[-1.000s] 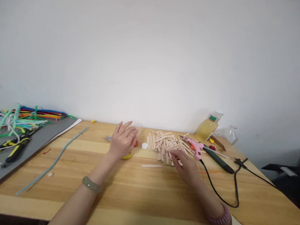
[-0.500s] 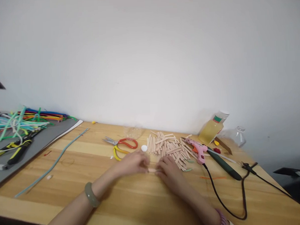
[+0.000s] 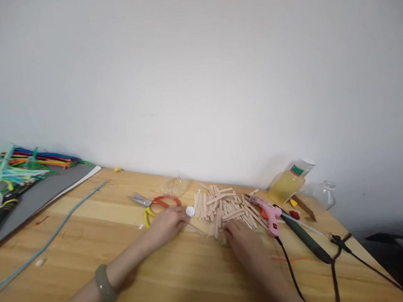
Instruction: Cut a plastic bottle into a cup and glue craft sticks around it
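Note:
My left hand (image 3: 171, 223) is closed, pinching one end of a wooden craft stick (image 3: 196, 230) that slants down to the right just above or on the table. My right hand (image 3: 240, 238) is at the near edge of a loose pile of wooden craft sticks (image 3: 220, 208), its fingers bent down and close together. A stick end shows at its fingertips, but whether they grip it I cannot tell. Just beyond my left hand lie scissors (image 3: 163, 200) with red and yellow handles and a white round cap (image 3: 190, 211).
A pink glue gun (image 3: 271, 214) with a black cord and dark green-handled tool (image 3: 307, 240) lie right of the pile. Behind them is a tilted bottle of yellow liquid (image 3: 286, 185). A blue pipe cleaner (image 3: 64, 219) and a grey mat (image 3: 59, 186) with colourful pipe cleaners are at left.
My hands have moved apart; the left keeps a stick while the right has shifted to the pile's near edge. The view has turned slightly.

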Available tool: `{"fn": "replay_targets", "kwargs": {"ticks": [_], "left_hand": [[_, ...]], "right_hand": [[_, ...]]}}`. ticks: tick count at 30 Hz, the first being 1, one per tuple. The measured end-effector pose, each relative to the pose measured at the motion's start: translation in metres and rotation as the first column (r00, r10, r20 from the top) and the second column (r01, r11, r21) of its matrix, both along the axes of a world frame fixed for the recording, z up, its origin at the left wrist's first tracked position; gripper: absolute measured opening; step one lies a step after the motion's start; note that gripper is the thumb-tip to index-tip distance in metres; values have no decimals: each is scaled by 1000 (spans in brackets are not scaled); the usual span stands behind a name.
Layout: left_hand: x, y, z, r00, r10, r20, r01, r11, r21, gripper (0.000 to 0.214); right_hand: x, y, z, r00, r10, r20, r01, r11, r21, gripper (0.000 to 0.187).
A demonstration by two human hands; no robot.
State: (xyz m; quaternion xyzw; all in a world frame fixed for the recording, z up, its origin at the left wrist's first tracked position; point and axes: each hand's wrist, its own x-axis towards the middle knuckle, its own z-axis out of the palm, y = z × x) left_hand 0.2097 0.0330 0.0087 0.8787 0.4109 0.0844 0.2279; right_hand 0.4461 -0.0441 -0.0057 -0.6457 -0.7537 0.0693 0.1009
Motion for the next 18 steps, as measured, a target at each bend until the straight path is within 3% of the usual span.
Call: {"fn": "replay_targets", "kwargs": {"ticks": [2,5,9,11,13,14,16,18], "left_hand": [[2,5,1,997,74,-16,-73,995,75,20],[5,15,6,993,111,-50,-94,962,257,21],[-1,35,21,968,236,-86,-154,827,540,23],[-10,46,27,944,316,-90,-210,791,575,32],[-22,56,29,928,350,-128,-239,822,516,37],[-28,60,29,930,333,-155,-229,855,465,28],[-37,66,28,957,236,-167,-157,909,386,15],[-39,69,30,982,171,-79,-130,920,369,17]], "right_hand": [[18,6,1,996,-70,56,70,998,7,19],[32,14,-1,990,-97,102,97,995,3,32],[29,18,-6,992,-60,113,61,998,-9,22],[25,18,-7,993,-43,110,43,999,0,19],[22,17,-8,993,-30,111,28,999,20,19],[21,16,-9,993,-26,114,22,999,32,19],[19,15,-11,993,-22,120,15,998,56,19],[17,15,-14,993,-23,118,13,996,84,17]]}}
